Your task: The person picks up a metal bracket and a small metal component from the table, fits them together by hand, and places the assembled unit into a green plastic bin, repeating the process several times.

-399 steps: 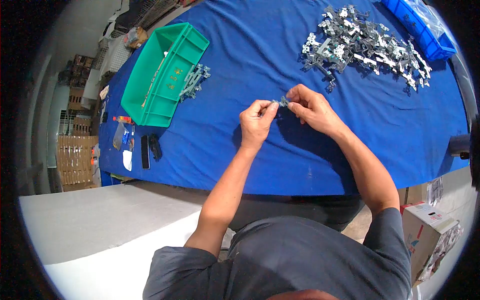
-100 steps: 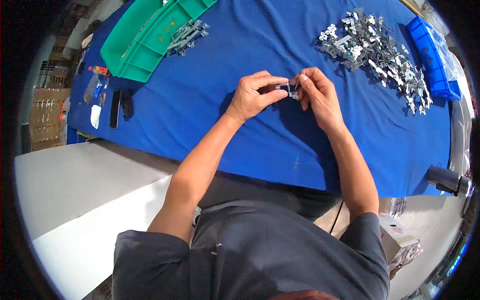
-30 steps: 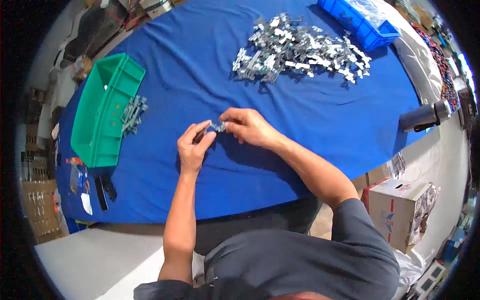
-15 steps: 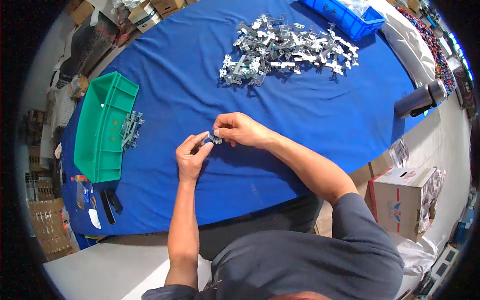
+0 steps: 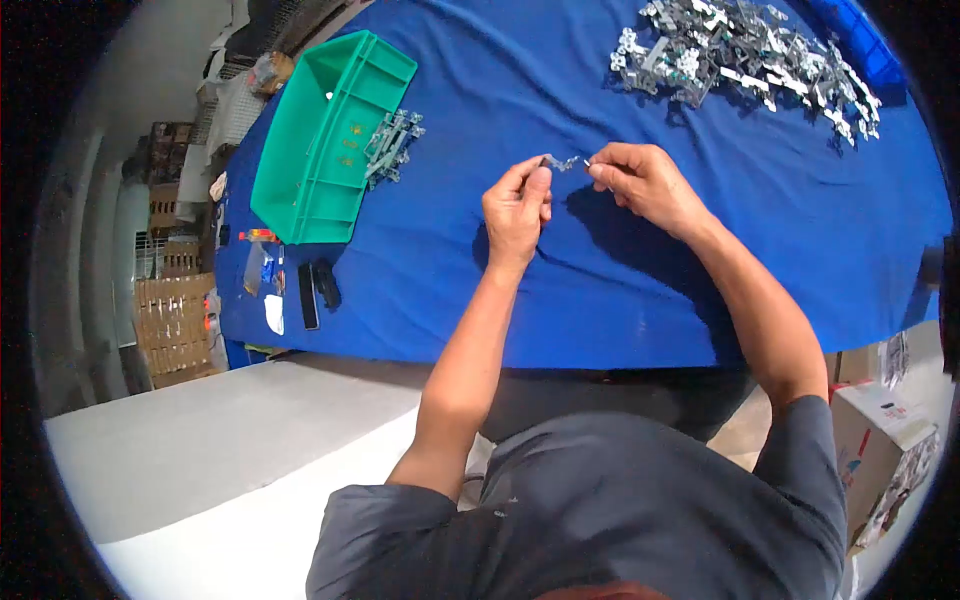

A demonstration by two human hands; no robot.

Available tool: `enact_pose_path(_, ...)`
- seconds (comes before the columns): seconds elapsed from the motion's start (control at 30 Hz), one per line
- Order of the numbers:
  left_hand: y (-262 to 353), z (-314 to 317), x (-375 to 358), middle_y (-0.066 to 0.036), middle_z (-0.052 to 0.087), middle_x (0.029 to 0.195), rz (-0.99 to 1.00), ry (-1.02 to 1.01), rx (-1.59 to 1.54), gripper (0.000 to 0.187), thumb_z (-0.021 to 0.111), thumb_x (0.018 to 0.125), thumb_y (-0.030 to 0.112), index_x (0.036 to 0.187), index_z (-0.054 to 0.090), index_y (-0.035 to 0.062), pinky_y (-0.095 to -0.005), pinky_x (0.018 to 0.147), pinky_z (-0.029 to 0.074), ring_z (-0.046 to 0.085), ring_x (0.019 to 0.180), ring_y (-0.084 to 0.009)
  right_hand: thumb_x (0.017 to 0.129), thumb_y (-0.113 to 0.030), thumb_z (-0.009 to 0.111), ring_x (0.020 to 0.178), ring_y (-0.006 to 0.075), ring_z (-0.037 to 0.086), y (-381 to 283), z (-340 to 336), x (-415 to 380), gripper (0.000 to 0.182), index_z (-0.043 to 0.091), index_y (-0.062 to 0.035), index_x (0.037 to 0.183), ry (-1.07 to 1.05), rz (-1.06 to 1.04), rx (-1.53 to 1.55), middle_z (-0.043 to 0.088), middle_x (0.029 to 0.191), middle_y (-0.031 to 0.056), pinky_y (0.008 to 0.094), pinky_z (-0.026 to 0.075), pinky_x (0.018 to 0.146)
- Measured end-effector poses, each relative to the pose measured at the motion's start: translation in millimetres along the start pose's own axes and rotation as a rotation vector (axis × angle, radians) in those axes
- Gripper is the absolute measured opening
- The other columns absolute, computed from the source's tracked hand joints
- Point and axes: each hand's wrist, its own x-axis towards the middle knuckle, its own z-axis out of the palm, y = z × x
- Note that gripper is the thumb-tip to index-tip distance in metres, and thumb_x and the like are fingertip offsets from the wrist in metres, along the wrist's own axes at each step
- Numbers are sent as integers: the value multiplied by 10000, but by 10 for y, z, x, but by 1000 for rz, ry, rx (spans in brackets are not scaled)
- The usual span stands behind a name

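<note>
In the head view a small silvery metal bracket (image 5: 564, 163) is pinched at the fingertips of my left hand (image 5: 515, 215), above the blue cloth. My right hand (image 5: 648, 186) is closed just to the right of it. A tiny pale tip shows at its thumb and forefinger, too small to name. A narrow gap seems to part that tip from the bracket. A heap of similar metal brackets (image 5: 745, 60) lies at the upper right, and a smaller pile of brackets (image 5: 392, 146) rests against the green bin's right side.
A green plastic bin (image 5: 335, 205) stands on the blue cloth (image 5: 430, 300) at left. Near it lie a black phone (image 5: 308, 297), a dark object (image 5: 327, 284) and small packets. A blue crate (image 5: 868, 50) is at the upper right. A cardboard box (image 5: 872, 440) stands beyond the table's front right edge.
The view has swung, so the bin and heap appear further right and higher. My hands, earlier together at the bracket, have moved apart, with the bracket staying in my left fingers.
</note>
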Motion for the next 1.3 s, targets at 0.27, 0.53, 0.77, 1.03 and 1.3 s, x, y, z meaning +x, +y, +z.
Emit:
enact_pose_path(0.27,20,35,0,4,610,738,46,-80,92,290,703,984,219,1159,711,-12,-196,480,373,491,545,-45,992,-184,609,649,121,615,92,-11,22,215,709,-1,1044,3,-90,-91,684,761,62,325,498,591)
enact_pose_path(0.53,16,33,-18,34,638,882,110,-134,140,310,821,855,85,1138,737,-13,-188,642,423,533,746,-28,991,-165,589,675,113,614,60,-44,32,233,697,16,1088,-72,5,222,636,754,49,285,519,567)
enact_pose_path(0.77,63,41,-29,34,625,851,124,-205,211,309,823,846,87,1126,742,-16,-200,633,423,530,728,-38,1002,-218,617,675,80,552,140,1,49,216,685,-20,1052,6,-93,68,620,773,6,259,467,547)
enact_pose_path(1.03,80,32,-21,36,642,869,162,-96,208,330,824,864,131,1145,735,-17,-192,656,431,540,752,-36,1008,-235,615,622,54,532,-9,-88,42,211,680,-35,998,79,68,226,636,789,-18,241,425,498)
enact_pose_path(1.3,-31,-41,-13,21,675,923,33,-12,37,342,809,890,144,1175,721,-22,-192,702,462,561,783,-37,1012,-187,589,619,82,577,6,-7,-8,206,685,-5,1017,-78,56,29,653,780,24,260,460,483)
